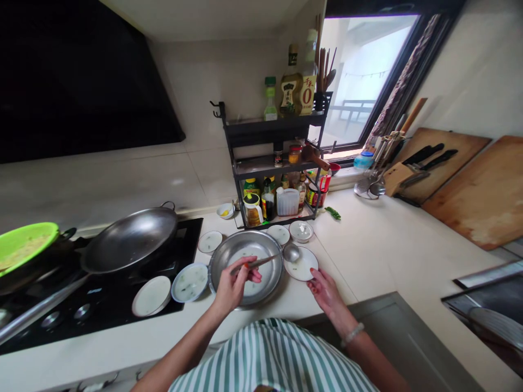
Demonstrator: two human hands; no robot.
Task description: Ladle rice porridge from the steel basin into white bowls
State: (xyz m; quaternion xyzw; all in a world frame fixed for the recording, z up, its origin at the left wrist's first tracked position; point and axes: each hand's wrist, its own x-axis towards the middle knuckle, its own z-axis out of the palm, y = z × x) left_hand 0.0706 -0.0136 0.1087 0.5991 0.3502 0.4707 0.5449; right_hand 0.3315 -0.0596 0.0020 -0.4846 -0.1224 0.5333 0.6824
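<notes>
Ladle [265, 261] pointing right, long axis slightly slanted, in left grip [233, 284]

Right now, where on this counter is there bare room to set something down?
The widest bare patch of counter lies between the right-side bowls and the cutting boards, beyond the grey panel. A narrow strip runs along the front of the stove. It is crowded around the steel basin.

Metal ladle [258, 263] over the basin [267, 283], scoop toward 3 o'clock. White bowl [301, 267], cloudy liquid inside, at the basin's 3 o'clock.
</notes>
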